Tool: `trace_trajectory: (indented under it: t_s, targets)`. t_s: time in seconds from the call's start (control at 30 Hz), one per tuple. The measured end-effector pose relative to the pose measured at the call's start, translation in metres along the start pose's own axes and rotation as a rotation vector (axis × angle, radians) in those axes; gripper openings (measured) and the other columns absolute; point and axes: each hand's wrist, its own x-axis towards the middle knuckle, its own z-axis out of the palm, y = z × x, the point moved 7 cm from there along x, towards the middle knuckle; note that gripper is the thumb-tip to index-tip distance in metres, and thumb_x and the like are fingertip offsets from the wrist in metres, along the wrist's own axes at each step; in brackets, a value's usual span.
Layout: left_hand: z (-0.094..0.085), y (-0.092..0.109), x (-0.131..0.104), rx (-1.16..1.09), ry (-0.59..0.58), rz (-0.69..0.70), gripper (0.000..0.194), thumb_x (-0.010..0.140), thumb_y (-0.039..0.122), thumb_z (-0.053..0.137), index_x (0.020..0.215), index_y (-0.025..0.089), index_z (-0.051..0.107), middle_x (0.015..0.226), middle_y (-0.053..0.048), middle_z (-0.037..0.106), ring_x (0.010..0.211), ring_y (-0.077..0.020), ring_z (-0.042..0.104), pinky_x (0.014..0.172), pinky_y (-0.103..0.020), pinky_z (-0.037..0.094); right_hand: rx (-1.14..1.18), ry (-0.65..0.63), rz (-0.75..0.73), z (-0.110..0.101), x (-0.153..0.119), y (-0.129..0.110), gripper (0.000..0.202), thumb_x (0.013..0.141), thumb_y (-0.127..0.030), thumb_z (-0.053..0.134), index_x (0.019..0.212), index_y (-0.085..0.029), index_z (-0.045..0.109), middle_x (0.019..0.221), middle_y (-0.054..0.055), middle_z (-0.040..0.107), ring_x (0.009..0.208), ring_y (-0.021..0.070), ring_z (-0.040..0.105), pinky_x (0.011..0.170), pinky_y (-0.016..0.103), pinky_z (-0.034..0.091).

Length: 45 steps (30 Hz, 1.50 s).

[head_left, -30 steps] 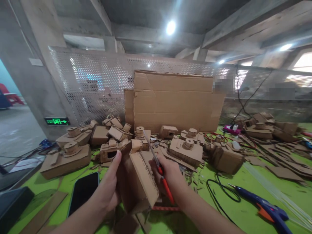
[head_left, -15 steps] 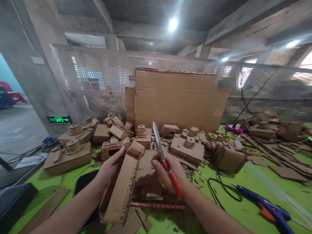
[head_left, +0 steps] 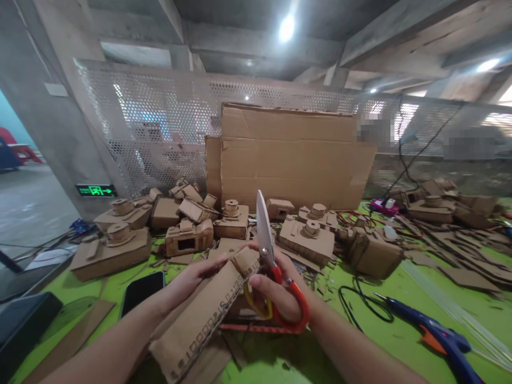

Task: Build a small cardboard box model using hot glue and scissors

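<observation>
My left hand is closed around the far side of a long cardboard piece with a row of small squares drawn along its edge. The piece slants from lower left up to the centre. My right hand holds scissors with red and yellow handles, their blades together and pointing up. The right thumb also presses on the upper end of the cardboard piece. Under the hands a red pencil-like stick lies on the green table, partly covered.
Several cardboard camera models stand along the back, before a large cardboard sheet. A blue glue gun lies at right with its cord. A dark phone is on the left. Cardboard strips and scraps cover the right side.
The cardboard piece has tilted, its upper end moving right to meet my right hand. The scissors have turned more upright, and the right thumb now touches the cardboard.
</observation>
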Motion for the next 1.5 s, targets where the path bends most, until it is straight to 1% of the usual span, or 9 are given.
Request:
trace_trajectory:
  t_s: [0.07, 0.17, 0.23, 0.37, 0.5, 0.73, 1.07, 1.23, 1.5]
  targets:
    - [-0.002, 0.007, 0.001, -0.064, -0.031, 0.038, 0.049, 0.076, 0.024, 0.086, 0.123, 0.023, 0.076, 0.081, -0.004, 0.083, 0.064, -0.0241, 0.077, 0.057, -0.029, 0.06, 0.055, 0.073, 0.026, -0.005, 0.001, 0.007, 0.057, 0.087, -0.044, 0.078, 0.138, -0.028, 0.059, 0.102, 0.004, 0.069, 0.081, 0.0184, 0.066, 0.071, 0.032, 0.059]
    - [0.017, 0.0, -0.007, -0.214, -0.303, -0.184, 0.061, 0.091, 0.058, 0.065, 0.132, 0.012, 0.071, 0.089, -0.017, 0.083, 0.075, -0.0312, 0.079, 0.051, -0.032, 0.06, 0.158, 0.182, 0.026, -0.015, 0.005, 0.013, 0.057, 0.089, -0.045, 0.077, 0.14, -0.028, 0.056, 0.08, -0.002, 0.065, 0.058, 0.0135, 0.058, 0.052, 0.026, 0.053]
    - [0.025, 0.01, -0.011, -0.327, -0.351, -0.104, 0.072, 0.096, 0.067, 0.049, 0.137, 0.011, 0.067, 0.111, -0.023, 0.08, 0.102, -0.035, 0.077, 0.062, -0.033, 0.063, 0.222, 0.273, 0.002, -0.024, 0.009, 0.015, 0.056, 0.091, -0.044, 0.076, 0.139, -0.027, 0.054, 0.063, -0.007, 0.055, 0.047, 0.0116, 0.05, 0.044, 0.024, 0.048]
    - [0.029, 0.023, -0.015, -0.379, -0.261, 0.174, 0.081, 0.094, 0.075, 0.042, 0.141, 0.014, 0.065, 0.138, -0.023, 0.069, 0.13, -0.0428, 0.062, 0.095, -0.055, 0.058, 0.342, 0.413, -0.026, -0.038, 0.015, 0.018, 0.061, 0.091, -0.045, 0.076, 0.142, -0.027, 0.049, 0.053, -0.013, 0.044, 0.039, 0.0095, 0.041, 0.037, 0.02, 0.041]
    - [0.02, 0.03, -0.016, -0.306, -0.128, 0.394, 0.066, 0.09, 0.07, 0.06, 0.135, 0.024, 0.071, 0.142, -0.013, 0.07, 0.139, -0.039, 0.054, 0.111, -0.057, 0.047, 0.291, 0.436, -0.078, -0.044, 0.015, 0.017, 0.06, 0.092, -0.043, 0.076, 0.143, -0.027, 0.047, 0.054, -0.013, 0.045, 0.039, 0.0089, 0.045, 0.039, 0.019, 0.042]
    - [0.013, 0.031, -0.015, -0.115, -0.025, 0.404, 0.052, 0.088, 0.054, 0.073, 0.126, 0.02, 0.076, 0.142, -0.014, 0.069, 0.141, -0.0429, 0.052, 0.109, -0.055, 0.051, 0.239, 0.394, -0.084, -0.043, 0.014, 0.013, 0.057, 0.092, -0.043, 0.075, 0.141, -0.025, 0.051, 0.054, -0.012, 0.049, 0.041, 0.0097, 0.046, 0.041, 0.021, 0.044]
    - [0.012, 0.035, -0.018, -0.179, -0.151, 0.378, 0.048, 0.092, 0.045, 0.067, 0.134, 0.021, 0.072, 0.146, -0.012, 0.066, 0.145, -0.0392, 0.048, 0.114, -0.053, 0.045, 0.192, 0.422, -0.126, -0.048, 0.013, 0.01, 0.052, 0.09, -0.04, 0.074, 0.137, -0.026, 0.059, 0.064, -0.007, 0.055, 0.048, 0.0105, 0.049, 0.047, 0.023, 0.047]
    - [0.013, 0.02, -0.014, -0.174, -0.167, 0.086, 0.058, 0.093, 0.058, 0.06, 0.128, 0.014, 0.073, 0.125, -0.018, 0.077, 0.118, -0.0364, 0.071, 0.096, -0.043, 0.056, 0.077, 0.396, -0.139, -0.047, 0.011, -0.001, 0.053, 0.088, -0.04, 0.073, 0.137, -0.024, 0.062, 0.079, 0.0, 0.066, 0.058, 0.0133, 0.056, 0.053, 0.026, 0.051]
    - [0.023, 0.013, -0.016, 0.036, -0.139, 0.047, 0.049, 0.081, 0.038, 0.083, 0.124, 0.016, 0.075, 0.111, -0.015, 0.082, 0.09, -0.0279, 0.079, 0.074, -0.031, 0.06, -0.045, 0.242, -0.111, -0.03, 0.006, -0.007, 0.048, 0.091, -0.049, 0.071, 0.13, -0.022, 0.066, 0.071, -0.001, 0.065, 0.058, 0.0155, 0.062, 0.056, 0.029, 0.055]
